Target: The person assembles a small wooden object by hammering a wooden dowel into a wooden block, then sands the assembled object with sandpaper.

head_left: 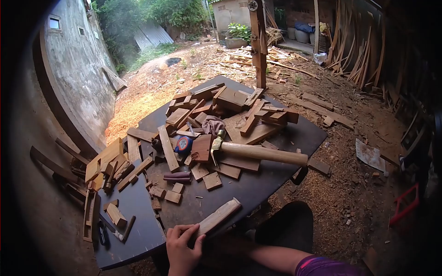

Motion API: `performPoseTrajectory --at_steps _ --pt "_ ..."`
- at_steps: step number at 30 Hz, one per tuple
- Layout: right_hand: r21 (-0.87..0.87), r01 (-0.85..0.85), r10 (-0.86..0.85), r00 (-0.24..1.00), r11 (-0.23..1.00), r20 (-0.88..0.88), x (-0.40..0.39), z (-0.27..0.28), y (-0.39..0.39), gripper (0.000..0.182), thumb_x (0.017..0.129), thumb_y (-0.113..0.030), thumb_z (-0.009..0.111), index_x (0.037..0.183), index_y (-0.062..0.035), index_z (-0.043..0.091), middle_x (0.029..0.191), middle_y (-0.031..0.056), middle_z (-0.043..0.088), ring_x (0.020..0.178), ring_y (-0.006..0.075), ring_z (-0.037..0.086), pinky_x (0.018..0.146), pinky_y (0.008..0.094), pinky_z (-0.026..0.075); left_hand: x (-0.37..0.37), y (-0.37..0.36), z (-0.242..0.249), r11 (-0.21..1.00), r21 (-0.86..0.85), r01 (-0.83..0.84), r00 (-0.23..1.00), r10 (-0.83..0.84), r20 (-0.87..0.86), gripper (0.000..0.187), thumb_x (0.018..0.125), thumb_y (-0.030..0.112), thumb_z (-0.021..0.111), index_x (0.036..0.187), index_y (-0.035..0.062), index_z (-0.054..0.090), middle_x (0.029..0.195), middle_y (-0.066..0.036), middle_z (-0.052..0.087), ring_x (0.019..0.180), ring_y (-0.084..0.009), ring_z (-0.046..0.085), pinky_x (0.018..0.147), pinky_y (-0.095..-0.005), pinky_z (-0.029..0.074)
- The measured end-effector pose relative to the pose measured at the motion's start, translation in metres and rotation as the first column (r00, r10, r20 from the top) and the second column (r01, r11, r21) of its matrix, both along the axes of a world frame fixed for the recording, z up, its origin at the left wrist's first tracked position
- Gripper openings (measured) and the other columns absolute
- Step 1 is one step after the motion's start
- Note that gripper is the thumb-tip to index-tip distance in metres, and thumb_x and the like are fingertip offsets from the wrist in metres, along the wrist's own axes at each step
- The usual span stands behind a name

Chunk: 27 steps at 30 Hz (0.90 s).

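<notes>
My left hand (182,250) grips the near end of a wooden strip (218,216) at the table's front edge, fingers on one side and thumb on the other. My right forearm (281,257), in a purple sleeve, reaches in from the lower right toward that strip. My right hand is lost in dark shadow below the table edge. Beyond the strip, a claw hammer (262,152) lies across wood pieces, its head against a reddish wood block (201,148). A blue tape measure (183,145) sits just left of that block. Nearer are rolled brown sandpaper (177,177) and small wood offcuts (212,181).
A heap of wood offcuts (232,99) covers the back of the dark table (304,135). At its left lie a wooden hand plane (90,216) and a dark-handled tool (102,233). A wooden post (258,46) rises behind the table. Wood shavings (133,101) cover the ground.
</notes>
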State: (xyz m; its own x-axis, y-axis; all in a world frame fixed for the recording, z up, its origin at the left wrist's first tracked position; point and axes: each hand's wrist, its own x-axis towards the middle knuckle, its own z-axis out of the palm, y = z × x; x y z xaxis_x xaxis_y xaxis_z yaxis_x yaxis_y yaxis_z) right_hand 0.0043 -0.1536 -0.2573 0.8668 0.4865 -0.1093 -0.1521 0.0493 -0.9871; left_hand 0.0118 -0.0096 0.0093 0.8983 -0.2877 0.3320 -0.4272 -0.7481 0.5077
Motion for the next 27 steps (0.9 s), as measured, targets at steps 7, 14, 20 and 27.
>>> performPoseTrajectory --at_steps 7,14,20,27 --pt "-0.063 0.074 -0.065 0.989 0.995 0.131 -0.016 -0.004 0.031 0.049 0.107 -0.026 0.053 0.153 -0.0093 0.041 0.142 0.012 0.056 0.13 0.0237 0.056 0.105 0.0429 0.05 0.001 0.001 0.0 1.0 -0.004 0.003 1.0 -0.003 0.004 0.032 0.076 0.013 0.085 0.107 0.0071 0.079 0.1 -0.009 0.07 0.095 -0.0289 0.062 0.087 -0.0383 0.049" --pt "-0.125 0.173 -0.141 0.963 0.977 0.231 0.003 0.031 0.021 0.05 0.106 -0.025 0.055 0.152 -0.0082 0.041 0.142 0.0129 0.056 0.13 0.0252 0.057 0.106 0.0435 0.049 0.003 0.003 0.005 0.999 -0.001 0.044 0.999 -0.044 0.007 0.031 0.075 0.01 0.085 0.105 0.0076 0.079 0.101 -0.008 0.072 0.094 -0.0285 0.064 0.087 -0.0379 0.05" --pt "-0.183 0.243 -0.173 0.927 0.952 0.333 0.022 0.068 -0.001 0.051 0.105 -0.024 0.057 0.151 -0.0072 0.042 0.142 0.0138 0.056 0.13 0.0265 0.057 0.107 0.044 0.048 0.004 0.006 0.003 0.999 -0.018 0.049 0.999 -0.049 0.005 0.031 0.074 0.01 0.085 0.104 0.0078 0.079 0.103 -0.008 0.073 0.095 -0.0283 0.066 0.087 -0.0375 0.051" --pt "-0.255 0.331 -0.191 0.871 0.908 0.452 0.004 0.066 0.017 0.052 0.104 -0.023 0.059 0.15 -0.006 0.042 0.143 0.0147 0.056 0.13 0.028 0.057 0.108 0.0446 0.047 -0.01 0.001 -0.01 0.994 -0.097 -0.06 0.994 0.068 0.08 0.026 0.083 0.011 0.079 0.108 0.0042 0.076 0.106 -0.012 0.073 0.099 -0.0318 0.067 0.09 -0.04 0.051"
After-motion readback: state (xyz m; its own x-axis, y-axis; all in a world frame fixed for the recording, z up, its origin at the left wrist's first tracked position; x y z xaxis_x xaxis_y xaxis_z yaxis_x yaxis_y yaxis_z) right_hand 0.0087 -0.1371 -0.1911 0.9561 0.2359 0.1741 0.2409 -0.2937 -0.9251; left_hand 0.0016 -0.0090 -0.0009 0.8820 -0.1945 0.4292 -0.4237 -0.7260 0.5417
